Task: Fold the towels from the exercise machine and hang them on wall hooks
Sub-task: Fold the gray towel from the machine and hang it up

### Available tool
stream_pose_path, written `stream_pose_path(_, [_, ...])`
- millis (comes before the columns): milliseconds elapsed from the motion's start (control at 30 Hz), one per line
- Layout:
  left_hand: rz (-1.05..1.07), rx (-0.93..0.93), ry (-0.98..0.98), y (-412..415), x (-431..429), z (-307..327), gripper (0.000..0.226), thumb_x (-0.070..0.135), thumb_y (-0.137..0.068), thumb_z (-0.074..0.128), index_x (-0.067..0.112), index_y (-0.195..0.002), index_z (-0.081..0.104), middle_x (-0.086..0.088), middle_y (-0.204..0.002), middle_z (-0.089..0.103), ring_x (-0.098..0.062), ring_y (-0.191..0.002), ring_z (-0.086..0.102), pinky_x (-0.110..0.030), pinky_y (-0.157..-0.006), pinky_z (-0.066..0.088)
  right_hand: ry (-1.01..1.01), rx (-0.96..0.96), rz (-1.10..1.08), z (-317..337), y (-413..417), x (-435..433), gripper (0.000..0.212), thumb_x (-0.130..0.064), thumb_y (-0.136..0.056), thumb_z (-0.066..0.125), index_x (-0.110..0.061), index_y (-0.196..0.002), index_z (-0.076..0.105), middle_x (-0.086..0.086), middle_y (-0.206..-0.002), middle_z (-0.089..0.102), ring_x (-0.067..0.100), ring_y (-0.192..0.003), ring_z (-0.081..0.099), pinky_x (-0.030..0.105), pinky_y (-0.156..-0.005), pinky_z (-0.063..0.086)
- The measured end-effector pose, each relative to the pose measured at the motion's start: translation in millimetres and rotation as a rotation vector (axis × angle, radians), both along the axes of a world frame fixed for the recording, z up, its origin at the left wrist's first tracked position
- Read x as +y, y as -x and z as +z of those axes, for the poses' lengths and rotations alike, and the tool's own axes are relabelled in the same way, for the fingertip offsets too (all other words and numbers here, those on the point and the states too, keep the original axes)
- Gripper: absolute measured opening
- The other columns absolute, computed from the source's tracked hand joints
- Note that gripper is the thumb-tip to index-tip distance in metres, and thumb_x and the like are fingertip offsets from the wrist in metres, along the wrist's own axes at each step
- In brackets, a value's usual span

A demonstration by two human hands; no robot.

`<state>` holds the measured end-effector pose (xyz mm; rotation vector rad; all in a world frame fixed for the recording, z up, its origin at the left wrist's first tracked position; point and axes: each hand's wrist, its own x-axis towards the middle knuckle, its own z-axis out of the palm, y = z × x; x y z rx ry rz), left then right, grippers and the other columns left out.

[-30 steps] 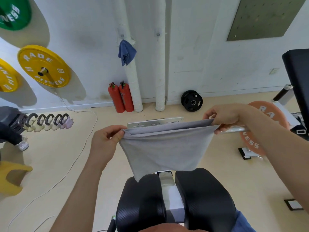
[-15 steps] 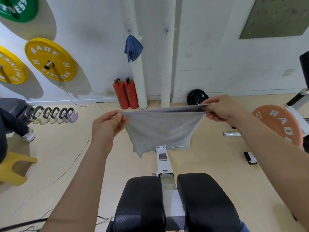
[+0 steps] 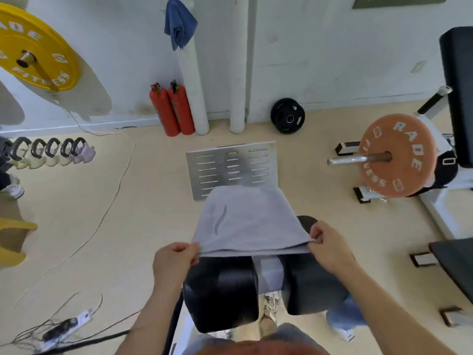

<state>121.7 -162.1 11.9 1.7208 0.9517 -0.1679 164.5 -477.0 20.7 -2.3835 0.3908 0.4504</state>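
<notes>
A grey towel [image 3: 245, 219], folded double, lies spread over the far part of the exercise machine's two black pads [image 3: 222, 290]. My left hand [image 3: 174, 262] pinches its near left corner and my right hand [image 3: 327, 247] pinches its near right corner. The towel's far edge reaches over the machine's metal footplate [image 3: 230, 165]. A blue towel [image 3: 179, 24] hangs on the white wall beside a white pipe; its hook is out of view.
Two red fire extinguishers [image 3: 171, 108] and a black weight plate [image 3: 287, 115] stand at the wall's foot. An orange plate on a bar [image 3: 394, 160] is to the right, a yellow plate [image 3: 35, 47] on the left wall, kettlebells [image 3: 51, 152] and cables [image 3: 64, 326] on the floor.
Both hands have come down and toward me, bringing the towel from hanging in the air to lying flat over the machine's pads. The view has tilted downward.
</notes>
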Motion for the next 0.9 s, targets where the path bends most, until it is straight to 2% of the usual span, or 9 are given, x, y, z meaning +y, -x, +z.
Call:
stream_pose_path(167, [-0.129, 0.158, -0.075, 53.0, -11.4, -43.7, 0.015, 0.018, -0.072, 0.070, 0.012, -0.059, 0.068, -0.003, -0.055, 0.068, -0.020, -0.060, 0.063, -0.029, -0.060, 0.048, 0.062, 0.158, -0.097, -50.2, 59.4, -1.0, 0.016, -0.004, -0.088, 0.049, -0.020, -0.088, 0.049, 0.004, -0.076, 0.059, 0.026, -0.074, 0.059, 0.037, -0.067, 0.049])
stream_pose_path(267, [-0.130, 0.167, -0.060, 59.5, -13.2, -50.8, 0.012, 0.017, -0.073, 0.070, 0.008, -0.065, 0.067, -0.004, -0.059, 0.068, -0.018, -0.059, 0.060, -0.027, -0.059, 0.045, -0.064, 0.201, -0.277, -59.2, 73.7, 1.8, 0.018, 0.000, -0.089, 0.051, -0.017, -0.083, 0.053, 0.010, -0.079, 0.062, 0.024, -0.066, 0.062, 0.035, -0.062, 0.057])
stream_pose_path(333, [-0.120, 0.148, -0.031, 61.9, -11.6, -55.4, 0.010, 0.015, -0.073, 0.070, 0.007, -0.066, 0.067, -0.007, -0.062, 0.069, -0.021, -0.064, 0.061, -0.031, -0.064, 0.048, -0.150, 0.235, -0.402, -62.8, 78.0, 5.6, 0.018, -0.001, -0.091, 0.051, -0.014, -0.080, 0.058, 0.014, -0.085, 0.063, 0.027, -0.068, 0.066, 0.040, -0.070, 0.061])
stream_pose_path(433, [-0.115, 0.107, 0.007, 65.0, -8.5, -58.2, 0.005, 0.007, -0.071, 0.071, 0.006, -0.072, 0.067, -0.008, -0.066, 0.068, -0.023, -0.066, 0.062, -0.035, -0.071, 0.052, -0.247, 0.248, -0.571, -55.1, 78.5, 9.4, 0.023, -0.002, -0.093, 0.050, -0.011, -0.073, 0.058, 0.014, -0.084, 0.062, 0.025, -0.070, 0.063, 0.035, -0.078, 0.056])
stream_pose_path(500, [-0.079, 0.082, 0.070, 67.4, -5.6, -58.5, 0.011, -0.001, -0.071, 0.072, 0.003, -0.078, 0.064, -0.010, -0.068, 0.066, -0.024, -0.063, 0.061, -0.033, -0.068, 0.052, -0.360, 0.243, -0.714, -49.2, 78.3, 12.4, 0.024, -0.003, -0.093, 0.051, -0.008, -0.070, 0.054, 0.012, -0.076, 0.058, 0.024, -0.071, 0.060, 0.038, -0.082, 0.054])
stream_pose_path(600, [-0.059, 0.053, 0.169, 70.9, -1.0, -59.2, 0.013, -0.006, -0.076, 0.072, -0.001, -0.084, 0.063, -0.014, -0.069, 0.063, -0.025, -0.061, 0.062, -0.027, -0.059, 0.051, -0.525, 0.156, -0.888, -41.7, 79.1, 19.0, 0.010, -0.009, -0.086, 0.061, -0.003, -0.079, 0.060, 0.013, -0.076, 0.064, 0.027, -0.067, 0.064, 0.041, -0.073, 0.057])
stream_pose_path(767, [-0.052, 0.065, 0.254, 71.8, 3.5, -61.4, 0.014, -0.007, -0.084, 0.061, 0.004, -0.087, 0.069, -0.012, -0.072, 0.061, -0.021, -0.060, 0.060, -0.026, -0.059, 0.048, -0.501, 0.254, -0.930, -44.8, 80.8, 19.6, 0.006, 0.002, -0.083, 0.067, -0.001, -0.084, 0.062, 0.013, -0.075, 0.061, 0.020, -0.062, 0.057, 0.027, -0.061, 0.050])
stream_pose_path(834, [-0.052, 0.077, 0.281, 72.9, 4.1, -63.2, 0.020, -0.009, -0.084, 0.057, 0.004, -0.087, 0.072, -0.012, -0.070, 0.060, -0.020, -0.062, 0.055, -0.025, -0.059, 0.045, -0.611, 0.337, -0.990, -49.6, 82.1, 17.2, 0.010, 0.009, -0.083, 0.064, 0.003, -0.092, 0.062, 0.017, -0.085, 0.061, 0.024, -0.070, 0.059, 0.028, -0.059, 0.054])
stream_pose_path(900, [-0.050, 0.080, 0.332, 74.4, 5.6, -63.6, 0.023, -0.013, -0.082, 0.058, 0.001, -0.091, 0.073, -0.013, -0.071, 0.062, -0.021, -0.065, 0.056, -0.025, -0.062, 0.047, -0.822, 0.390, -1.104, -55.9, 83.0, 16.3, 0.015, 0.013, -0.086, 0.057, 0.008, -0.101, 0.057, 0.020, -0.094, 0.057, 0.033, -0.091, 0.058, 0.032, -0.053, 0.058])
